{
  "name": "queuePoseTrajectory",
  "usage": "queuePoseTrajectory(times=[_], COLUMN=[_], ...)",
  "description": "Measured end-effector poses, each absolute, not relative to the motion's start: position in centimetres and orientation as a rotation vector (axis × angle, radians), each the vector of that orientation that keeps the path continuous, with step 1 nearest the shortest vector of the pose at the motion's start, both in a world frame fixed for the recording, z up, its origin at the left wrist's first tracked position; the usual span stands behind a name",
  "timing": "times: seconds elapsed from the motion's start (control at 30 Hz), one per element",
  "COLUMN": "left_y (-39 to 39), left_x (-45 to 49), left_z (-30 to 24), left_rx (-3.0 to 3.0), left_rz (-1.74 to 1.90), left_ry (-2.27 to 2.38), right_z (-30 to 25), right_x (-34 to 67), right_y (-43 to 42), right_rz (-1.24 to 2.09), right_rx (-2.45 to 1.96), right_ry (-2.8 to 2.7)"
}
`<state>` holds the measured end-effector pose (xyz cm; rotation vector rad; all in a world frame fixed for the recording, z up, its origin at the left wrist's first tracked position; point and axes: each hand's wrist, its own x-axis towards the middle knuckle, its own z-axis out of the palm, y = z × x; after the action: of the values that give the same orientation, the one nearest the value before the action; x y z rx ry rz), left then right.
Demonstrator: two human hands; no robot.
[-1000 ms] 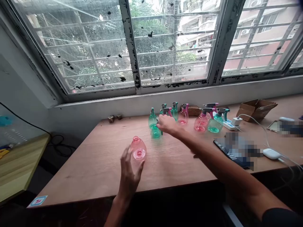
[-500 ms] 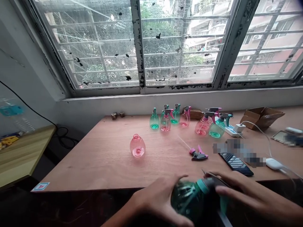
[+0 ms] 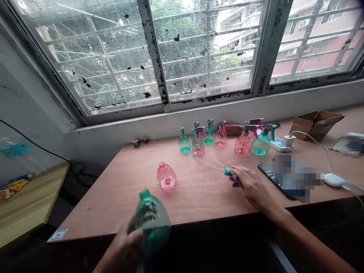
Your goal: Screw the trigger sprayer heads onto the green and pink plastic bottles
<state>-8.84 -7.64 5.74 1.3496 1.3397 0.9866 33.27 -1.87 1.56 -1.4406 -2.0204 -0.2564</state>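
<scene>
My left hand (image 3: 129,240) is closed around a green bottle (image 3: 153,223) without a spray head, held tilted at the table's front edge. Over the table on the right, my right hand (image 3: 250,185) grips a green-collared spray head (image 3: 228,171), its thin tube pointing back and left. The pink-collared spray head seen earlier at this spot is mostly hidden by the hand. Between my hands, farther back, an open pink bottle (image 3: 166,176) stands on the wooden table (image 3: 119,193).
Several assembled spray bottles, such as a pink one (image 3: 198,142) and a green one (image 3: 261,144), stand towards the window. An open cardboard box (image 3: 314,127), a power strip (image 3: 280,144), a phone (image 3: 274,180) and a white cable (image 3: 321,149) lie on the right.
The green spray head has come off the green bottle. My left hand has carried the bottle left, while my right hand has moved the spray head forward over the table.
</scene>
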Motion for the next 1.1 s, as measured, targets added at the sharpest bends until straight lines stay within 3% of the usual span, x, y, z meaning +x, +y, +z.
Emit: queuePoseTrajectory(times=[0.17, 0.4, 0.5, 0.57, 0.67, 0.8, 0.97, 1.1], left_y=[-2.0, 1.7, 0.4, -0.9, -1.7, 1.4, 4.8, 2.2], left_x=[-11.0, -7.9, -4.9, -2.2, 2.2, 7.0, 10.3, 9.9], left_z=[6.1, 4.6, 4.3, 3.9, 3.5, 4.4, 7.0, 8.3], left_rx=[1.578, 1.931, 2.209, 2.496, 2.714, 2.646, 2.476, 2.381], left_rz=[1.226, 1.446, 1.661, 1.603, 1.411, 1.349, 1.274, 1.068], left_ry=[1.638, 1.676, 1.567, 1.346, 1.150, 1.292, 1.406, 1.218], right_z=[2.2, 12.6, 14.6, 14.8, 14.2, 14.1, 14.7, 16.1], right_x=[32.1, 28.3, 26.2, 24.9, 24.1, 25.4, 28.9, 32.3], right_y=[1.6, 13.3, 17.7, 18.9, 17.9, 13.0, 4.2, -0.6], right_rz=[-0.225, -0.206, -0.162, -0.102, 0.041, 0.340, 0.687, 0.699], right_rx=[-1.503, -1.600, -1.705, -1.775, -1.859, -1.844, -1.567, -1.290], right_ry=[-2.320, -2.046, -1.969, -1.930, -1.882, -1.866, -1.950, -2.113])
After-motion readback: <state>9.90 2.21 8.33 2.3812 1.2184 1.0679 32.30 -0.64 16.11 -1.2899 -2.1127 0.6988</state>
